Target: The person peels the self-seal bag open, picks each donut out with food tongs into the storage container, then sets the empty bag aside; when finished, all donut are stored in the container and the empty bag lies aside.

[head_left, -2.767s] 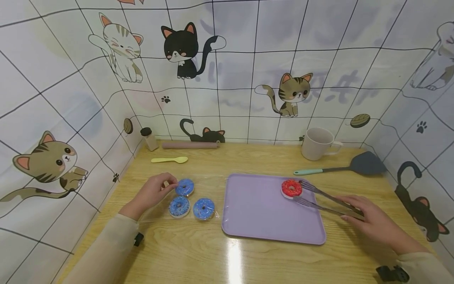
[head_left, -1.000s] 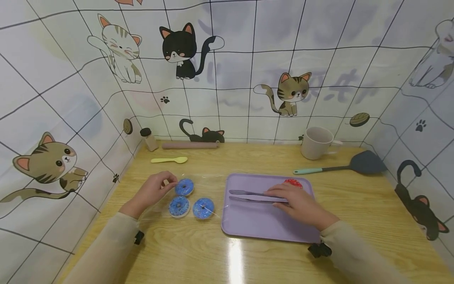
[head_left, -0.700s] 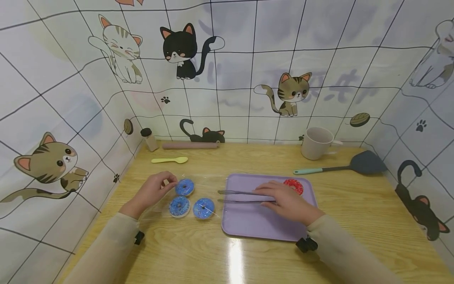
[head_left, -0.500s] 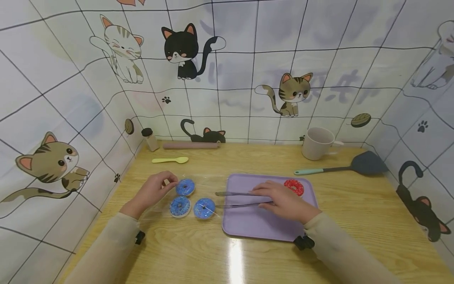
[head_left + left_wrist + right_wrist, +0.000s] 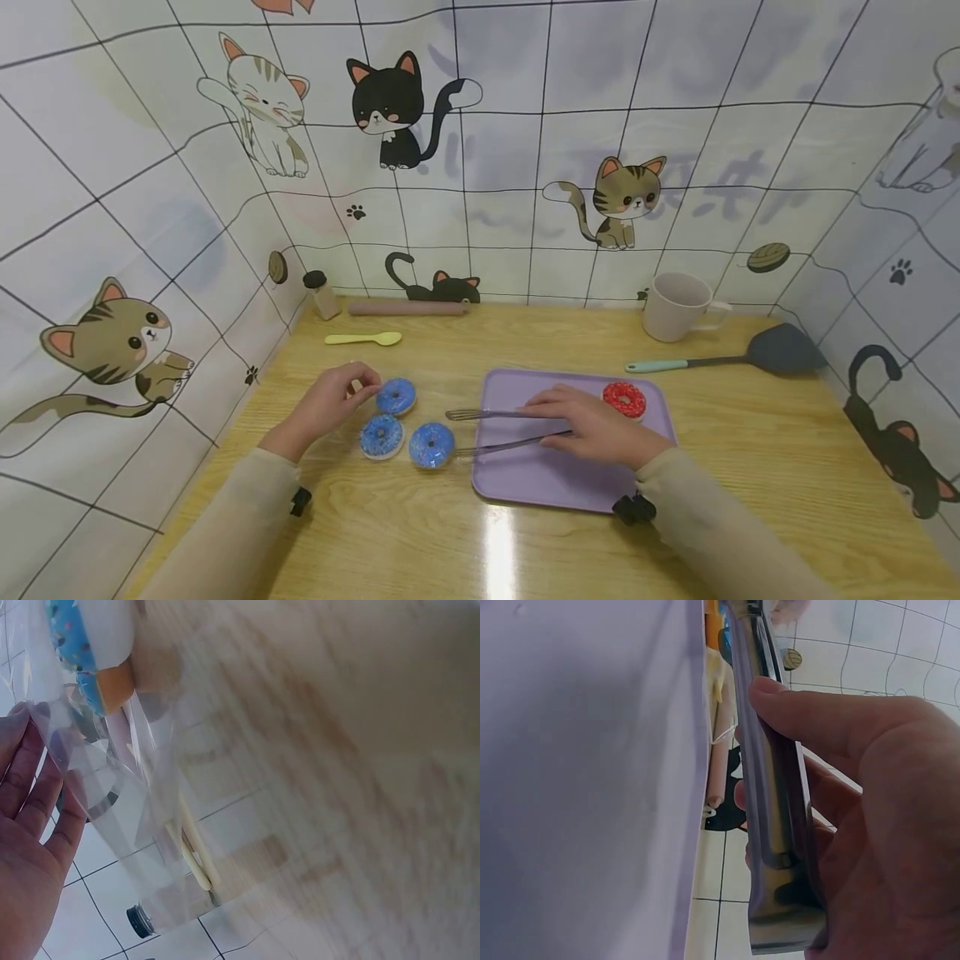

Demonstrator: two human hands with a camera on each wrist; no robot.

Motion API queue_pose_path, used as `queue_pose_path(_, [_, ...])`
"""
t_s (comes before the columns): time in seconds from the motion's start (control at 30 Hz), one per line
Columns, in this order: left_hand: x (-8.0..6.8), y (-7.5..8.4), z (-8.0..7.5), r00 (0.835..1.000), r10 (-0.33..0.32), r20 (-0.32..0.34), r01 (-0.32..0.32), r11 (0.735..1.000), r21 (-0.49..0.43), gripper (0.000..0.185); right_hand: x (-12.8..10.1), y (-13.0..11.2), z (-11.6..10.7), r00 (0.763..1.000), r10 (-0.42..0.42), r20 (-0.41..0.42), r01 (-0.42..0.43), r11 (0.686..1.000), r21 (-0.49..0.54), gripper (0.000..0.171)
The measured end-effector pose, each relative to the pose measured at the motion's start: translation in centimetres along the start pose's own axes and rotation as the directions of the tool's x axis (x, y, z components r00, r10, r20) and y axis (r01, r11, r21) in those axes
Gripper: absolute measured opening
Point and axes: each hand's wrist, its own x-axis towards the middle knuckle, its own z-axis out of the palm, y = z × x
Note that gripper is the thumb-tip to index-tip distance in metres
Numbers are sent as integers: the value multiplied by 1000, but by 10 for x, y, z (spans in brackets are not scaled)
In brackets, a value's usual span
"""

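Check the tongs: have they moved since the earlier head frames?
Yes. The tongs, gripped by the right hand, went from the red donut leftward across the purple tray; their tips now pass its left edge, by the nearest blue donut.

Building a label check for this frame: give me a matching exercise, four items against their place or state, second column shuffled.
Column 1:
1. red donut
2. tongs
3. mug
4. yellow spoon

Column 2:
A. lying on the table's left side, near the rolling pin
B. held in the right hand
C. on the purple tray
D. standing at the back wall, right of centre

Pairs: 1-C, 2-B, 3-D, 4-A
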Motion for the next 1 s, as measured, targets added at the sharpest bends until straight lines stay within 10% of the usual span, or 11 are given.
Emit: queue_pose_path(1.0, [-1,-5,2,1000,27,5,-27,1000,-10,6,-5,-12,7,999,36,-27,-37,999,-32,52])
